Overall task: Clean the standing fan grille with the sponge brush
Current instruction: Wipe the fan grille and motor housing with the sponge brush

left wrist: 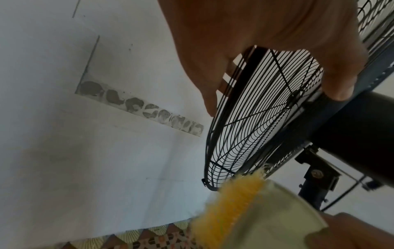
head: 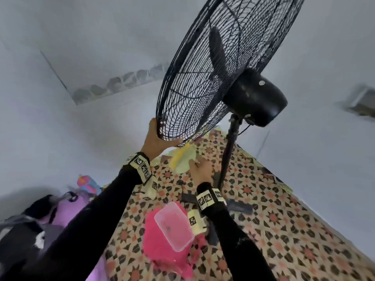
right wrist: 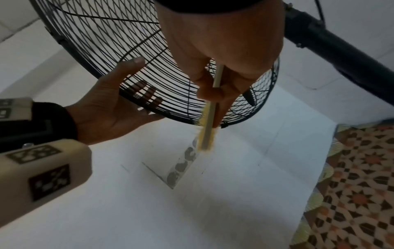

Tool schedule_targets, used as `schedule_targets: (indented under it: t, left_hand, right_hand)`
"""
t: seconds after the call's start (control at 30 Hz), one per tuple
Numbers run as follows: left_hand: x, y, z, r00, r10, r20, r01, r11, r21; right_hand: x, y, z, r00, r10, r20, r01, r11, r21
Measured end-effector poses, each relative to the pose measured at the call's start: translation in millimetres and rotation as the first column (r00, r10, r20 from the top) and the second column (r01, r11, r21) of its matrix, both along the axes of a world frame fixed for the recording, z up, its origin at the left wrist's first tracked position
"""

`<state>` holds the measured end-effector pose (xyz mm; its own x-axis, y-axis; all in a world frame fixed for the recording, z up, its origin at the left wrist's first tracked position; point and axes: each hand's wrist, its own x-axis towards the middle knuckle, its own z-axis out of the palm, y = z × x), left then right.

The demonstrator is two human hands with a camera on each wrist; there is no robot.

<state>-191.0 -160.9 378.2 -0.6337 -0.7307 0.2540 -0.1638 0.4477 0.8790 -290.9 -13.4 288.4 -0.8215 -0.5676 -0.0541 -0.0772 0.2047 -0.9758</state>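
- The right hand (right wrist: 221, 55) had its fingers (right wrist: 204, 87) pinched round the sponge brush (right wrist: 208, 124), whose yellow bristles touched the bottom rim of the fan grille (head: 213, 78).
- The left hand (head: 158, 138) cupped that rim just beside the brush, fingers (right wrist: 147, 94) curled through the wires and steadying it.
- Cleaning looked underway at the lowest edge (no wiped patch could be told apart); most of the grille apparently remained.

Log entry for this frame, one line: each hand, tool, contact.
left hand: holds grille lower rim | right hand: grip on sponge brush | contact: bristles at grille bottom edge
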Motion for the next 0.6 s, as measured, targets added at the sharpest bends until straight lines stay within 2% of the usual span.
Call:
schedule_targets:
  t: [0.07, 0.13, 0.2, 0.33, 0.4, 0.43, 0.47, 0.53, 0.6]
  left_hand:
    - [1.8, -3.9, 2.9, 0.998, -0.043, 0.035, 0.044, 0.999, -0.009]
    - [1.8, -7.4, 3.1, 0.997, -0.062, 0.047, 0.061, 0.998, 0.009]
    - [1.6, -10.3, 2.1, 0.996, -0.06, 0.069, 0.06, 0.998, -0.007]
    - [4.0, -14.5, 6.3, 0.992, -0.053, 0.118, 0.057, 0.998, -0.032]
    - [3.6, -16.0, 8.2, 0.99, -0.056, 0.13, 0.062, 0.997, -0.04]
    - [3.5, -15.7, 8.1, 0.99, -0.056, 0.127, 0.062, 0.997, -0.04]
    - [3.2, -15.8, 6.4, 0.991, -0.051, 0.123, 0.057, 0.997, -0.043]
    - [3.8, -14.0, 5.0, 0.992, -0.044, 0.114, 0.049, 0.998, -0.045]
    - [3.6, -12.6, 5.9, 0.993, -0.05, 0.109, 0.055, 0.997, -0.05]
  right_hand:
    - [2.0, 1.5, 0.6, 0.991, -0.112, 0.077, 0.115, 0.993, -0.024]
    - [3.5, -1.5, 0.5, 0.937, -0.285, 0.201, 0.313, 0.942, -0.122]
    - [13.4, -14.5, -2.5, 0.911, -0.313, 0.268, 0.354, 0.928, -0.118]
    - [44.7, -39.5, -31.5, 0.954, -0.084, 0.288, 0.115, 0.989, -0.092]
    - [44.3, -57.5, -64.2, 0.94, 0.041, 0.339, -0.026, 0.998, -0.048]
    - [45.7, -58.9, -60.3, 0.92, 0.077, 0.385, -0.073, 0.997, -0.023]
    - [48.1, -56.0, -46.9, 0.883, 0.1, 0.46, -0.08, 0.995, -0.063]
    - [44.3, -61.1, -45.9, 0.801, 0.105, 0.59, 0.041, 0.973, -0.228]
    - [46.7, -51.3, -22.3, 0.765, 0.04, 0.642, 0.191, 0.939, -0.286]
